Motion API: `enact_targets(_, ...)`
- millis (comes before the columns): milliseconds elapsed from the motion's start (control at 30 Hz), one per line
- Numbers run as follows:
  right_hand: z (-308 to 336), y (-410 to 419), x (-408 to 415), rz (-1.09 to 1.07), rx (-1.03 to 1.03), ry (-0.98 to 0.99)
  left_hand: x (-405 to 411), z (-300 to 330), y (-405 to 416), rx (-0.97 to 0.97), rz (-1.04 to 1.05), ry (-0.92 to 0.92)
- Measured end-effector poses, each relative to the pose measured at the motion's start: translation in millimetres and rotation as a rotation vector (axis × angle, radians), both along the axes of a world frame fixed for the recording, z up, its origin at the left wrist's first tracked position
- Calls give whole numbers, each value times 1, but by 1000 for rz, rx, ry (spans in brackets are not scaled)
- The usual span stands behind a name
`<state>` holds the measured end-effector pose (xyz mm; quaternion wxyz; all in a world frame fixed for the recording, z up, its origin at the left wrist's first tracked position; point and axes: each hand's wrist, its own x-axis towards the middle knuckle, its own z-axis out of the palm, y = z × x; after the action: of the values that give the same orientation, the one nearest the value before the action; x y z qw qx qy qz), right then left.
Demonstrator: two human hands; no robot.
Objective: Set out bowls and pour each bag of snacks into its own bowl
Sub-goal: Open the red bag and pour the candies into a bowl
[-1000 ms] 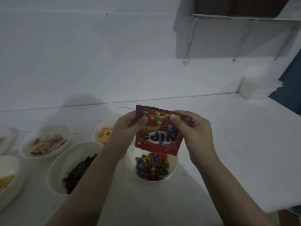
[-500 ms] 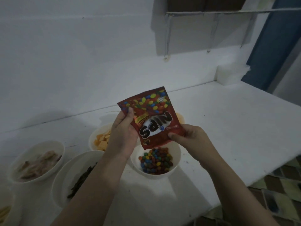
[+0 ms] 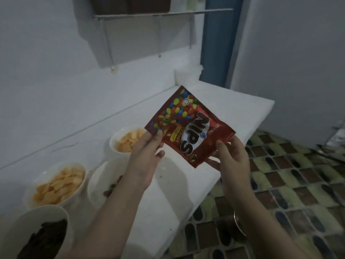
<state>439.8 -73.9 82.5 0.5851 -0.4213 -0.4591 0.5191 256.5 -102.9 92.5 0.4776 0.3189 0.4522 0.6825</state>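
The red candy bag (image 3: 188,126) hangs in the air, tilted, above the white worktop (image 3: 186,193), pinched between both hands: left hand (image 3: 145,157) fingers clamp its lower-left corner, right hand (image 3: 233,157) fingers clamp its right edge. Left of the left fingers stand bowls of orange chips (image 3: 128,140).

The bag (image 3: 188,126) I hold is glossy plastic film, creased, with printed colour. The bowls (image 3: 78,176) look smooth and glazed, white. The counter (image 3: 233,116) is matt white. The floor (image 3: 291,184) is glossy tile. The shelf (image 3: 162,14) frame looks like thin painted metal.
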Motion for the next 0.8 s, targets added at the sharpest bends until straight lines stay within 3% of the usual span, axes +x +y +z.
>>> enact_targets(400, -35, 36, 238, -448, -62, -192, 209, -56, 98, -146, -239, 188)
enact_targets(600, -109, 53, 321, -511, -300, -278, 284, -129, 125, -308, -315, 238)
enact_targets(800, -219, 79, 349, -454, -521, -583, 322, -207, 138, -491, -378, 257)
